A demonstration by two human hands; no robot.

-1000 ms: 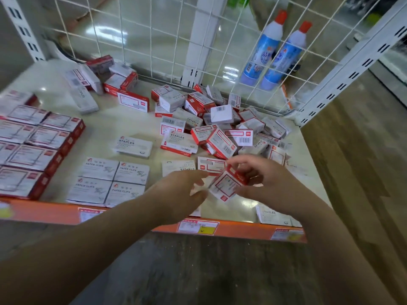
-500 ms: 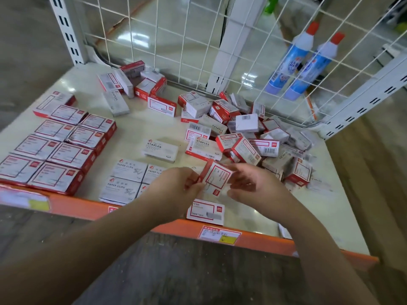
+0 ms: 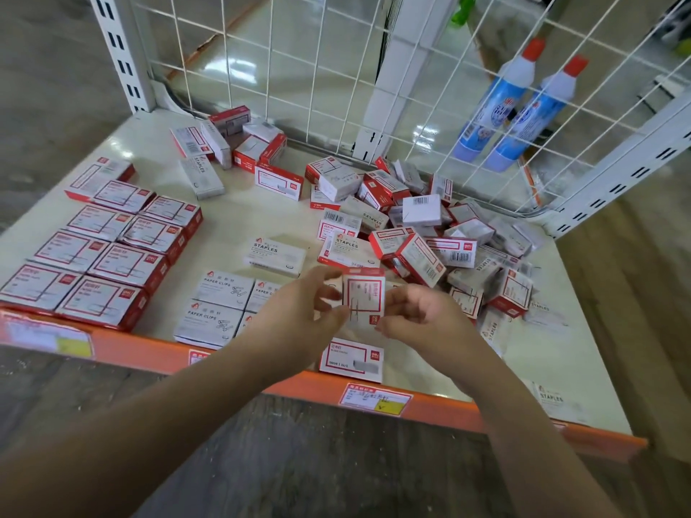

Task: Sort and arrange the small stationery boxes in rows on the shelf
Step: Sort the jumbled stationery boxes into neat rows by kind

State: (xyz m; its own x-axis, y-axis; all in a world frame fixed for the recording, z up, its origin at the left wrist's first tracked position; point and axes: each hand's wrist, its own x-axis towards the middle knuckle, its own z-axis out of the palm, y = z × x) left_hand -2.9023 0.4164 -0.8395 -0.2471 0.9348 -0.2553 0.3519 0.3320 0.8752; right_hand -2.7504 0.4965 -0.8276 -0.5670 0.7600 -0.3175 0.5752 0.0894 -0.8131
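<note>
Nearby, boxes marked STAPLES point(image 3: 276, 256) and PAPER CLIPS point(image 3: 224, 289), both hands' fingers point(image 3: 329, 293) pinching an upright red-framed box point(image 3: 363, 295) over the shelf point(image 3: 239, 214).

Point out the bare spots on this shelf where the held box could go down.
Bare shelf lies between the red rows and the loose pile; another strip lies right of the front red-framed box. The pile is crowded.

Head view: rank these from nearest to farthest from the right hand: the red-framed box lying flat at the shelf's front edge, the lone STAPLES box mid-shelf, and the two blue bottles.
1. The red-framed box, just below the right hand, at the front edge.
2. The STAPLES box, up and left, mid-shelf.
3. The blue bottles, far back right, behind the wire grid.
</note>
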